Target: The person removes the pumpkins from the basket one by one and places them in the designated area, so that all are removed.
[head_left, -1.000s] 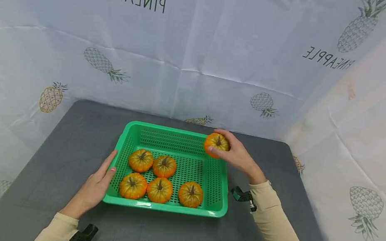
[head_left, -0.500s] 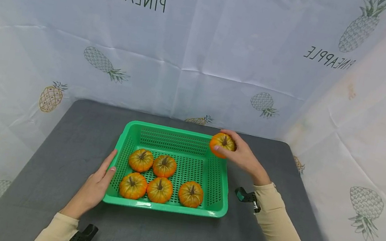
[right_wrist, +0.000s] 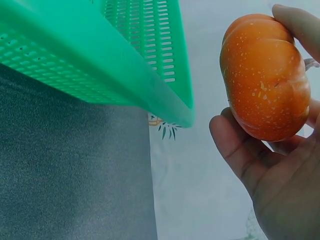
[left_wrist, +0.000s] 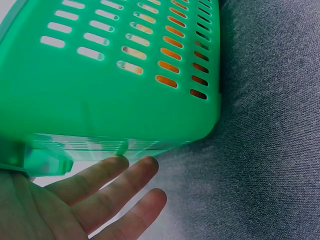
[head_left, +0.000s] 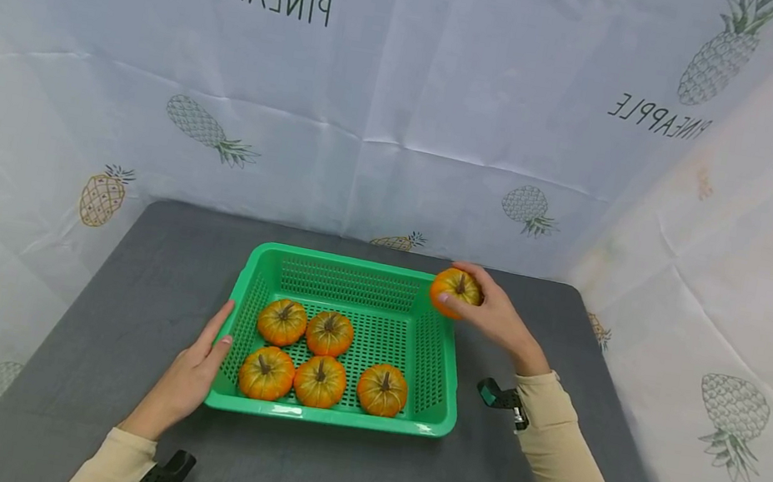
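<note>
A green plastic basket with slotted walls sits on the table, several small orange pumpkins inside it. My right hand holds another pumpkin over the basket's far right corner, thumb and fingers curled round its sides. In the right wrist view this pumpkin is lifted beside the basket rim, its stem turned toward the palm. My left hand lies along the basket's left side. The left wrist view has its fingers extended by the outer wall.
The dark grey table has its far edge just behind the basket. A white cloth printed with pineapples hangs behind and at both sides. Black wrist mounts sit on both forearms.
My right hand has moved a little to the right with the pumpkin, from inside the far right corner to over the rim. The left hand, the basket and the other pumpkins have stayed put.
</note>
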`<state>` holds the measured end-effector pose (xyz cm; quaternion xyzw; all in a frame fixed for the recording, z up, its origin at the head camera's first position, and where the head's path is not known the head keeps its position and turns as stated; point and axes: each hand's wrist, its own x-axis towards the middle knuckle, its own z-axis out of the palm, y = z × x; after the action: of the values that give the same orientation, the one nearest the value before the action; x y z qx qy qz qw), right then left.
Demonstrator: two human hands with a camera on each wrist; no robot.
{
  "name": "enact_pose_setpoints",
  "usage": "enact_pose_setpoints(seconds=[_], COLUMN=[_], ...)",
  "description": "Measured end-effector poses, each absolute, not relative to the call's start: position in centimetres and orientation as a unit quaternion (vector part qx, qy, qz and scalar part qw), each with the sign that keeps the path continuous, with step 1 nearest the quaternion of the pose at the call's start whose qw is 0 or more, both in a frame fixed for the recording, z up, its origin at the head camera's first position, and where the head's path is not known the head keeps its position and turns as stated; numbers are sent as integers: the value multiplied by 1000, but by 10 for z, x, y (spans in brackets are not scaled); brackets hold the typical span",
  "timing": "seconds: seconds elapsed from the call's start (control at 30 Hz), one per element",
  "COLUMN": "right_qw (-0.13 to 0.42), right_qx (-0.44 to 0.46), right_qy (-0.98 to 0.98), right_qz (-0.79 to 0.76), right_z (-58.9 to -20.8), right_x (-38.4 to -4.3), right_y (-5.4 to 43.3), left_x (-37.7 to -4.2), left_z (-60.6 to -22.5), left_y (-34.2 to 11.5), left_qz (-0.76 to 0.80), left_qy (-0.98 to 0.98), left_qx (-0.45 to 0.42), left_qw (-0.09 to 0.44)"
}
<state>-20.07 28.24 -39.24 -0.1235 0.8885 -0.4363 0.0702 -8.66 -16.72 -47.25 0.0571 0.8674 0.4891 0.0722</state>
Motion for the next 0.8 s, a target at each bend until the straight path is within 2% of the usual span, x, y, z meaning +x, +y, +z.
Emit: enact_pose_setpoints(seconds=[0.8], right_qw=[55], right_qx=[-99], right_qy=[889], right_qz=[-444], right_z=[-403], right_x=[-199], right_y=[305], left_x=[-87], left_z=[-473], left_y=[-167], left_qz=[487], left_qy=[869], left_qx=[61], left_qw=[69])
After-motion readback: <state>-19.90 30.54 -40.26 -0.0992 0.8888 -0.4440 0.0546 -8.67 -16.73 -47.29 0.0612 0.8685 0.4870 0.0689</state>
